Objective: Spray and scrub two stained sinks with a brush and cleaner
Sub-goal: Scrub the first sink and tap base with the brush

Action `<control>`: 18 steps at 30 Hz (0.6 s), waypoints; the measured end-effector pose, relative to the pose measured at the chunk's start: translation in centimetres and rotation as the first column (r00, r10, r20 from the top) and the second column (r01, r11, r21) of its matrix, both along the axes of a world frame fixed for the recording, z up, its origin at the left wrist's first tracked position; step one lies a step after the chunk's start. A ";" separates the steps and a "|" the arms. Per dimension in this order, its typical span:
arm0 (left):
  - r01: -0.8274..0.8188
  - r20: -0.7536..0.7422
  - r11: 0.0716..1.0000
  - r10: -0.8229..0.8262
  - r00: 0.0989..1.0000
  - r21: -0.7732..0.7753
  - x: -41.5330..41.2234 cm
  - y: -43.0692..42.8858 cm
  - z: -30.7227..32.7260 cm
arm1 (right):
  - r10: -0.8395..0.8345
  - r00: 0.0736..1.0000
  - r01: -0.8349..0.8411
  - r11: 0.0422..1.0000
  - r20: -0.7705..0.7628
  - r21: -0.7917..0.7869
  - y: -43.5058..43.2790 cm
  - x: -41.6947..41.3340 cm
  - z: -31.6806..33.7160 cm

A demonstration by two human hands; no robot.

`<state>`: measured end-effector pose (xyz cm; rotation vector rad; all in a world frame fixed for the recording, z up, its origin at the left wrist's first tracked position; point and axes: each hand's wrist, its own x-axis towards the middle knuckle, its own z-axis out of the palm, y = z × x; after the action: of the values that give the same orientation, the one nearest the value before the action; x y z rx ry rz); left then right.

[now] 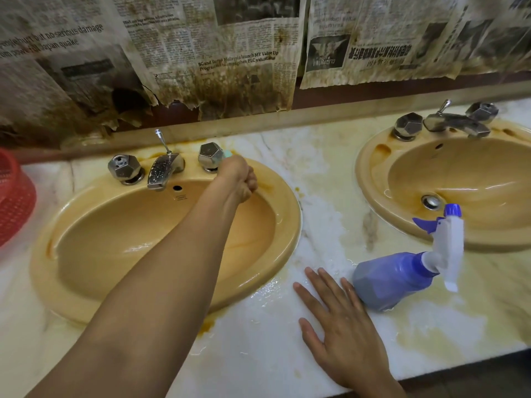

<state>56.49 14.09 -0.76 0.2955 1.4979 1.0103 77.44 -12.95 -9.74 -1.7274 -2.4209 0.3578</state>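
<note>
At the back rim of the left sink (pixel 288 225), the left hand (pixel 240 179) is curled into a fist around the brush (pixel 228 154). Only a short teal end of the brush shows; it projects from the far side of the fist toward the wall, just beside the right-hand tap knob (pixel 210 156). The rest of the brush lies hidden inside the grip, so its full long axis cannot be determined.

The right hand (pixel 339 314) rests palm-down on the wet marble countertop (pixel 258 354) between the two sinks, fingers straight and spread, gripping nothing.

The spray bottle (pixel 393 278) lies on its side on the countertop, just beside the right hand's little finger (contact cannot be confirmed). Its long axis runs left to right: the base faces the right hand, and the white trigger head with blue nozzle sits by the near rim of the right sink (pixel 365 168).
</note>
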 end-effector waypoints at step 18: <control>0.722 -0.186 0.669 -0.743 0.643 -0.177 1.5 -10.6 -0.3 | -0.022 1.000 0.023 1.000 0.017 -0.006 -0.1 0.0 0.0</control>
<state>58.02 3.50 -1.07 0.9186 1.4255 0.2406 77.41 -13.04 -9.69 -1.7660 -2.4127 0.3489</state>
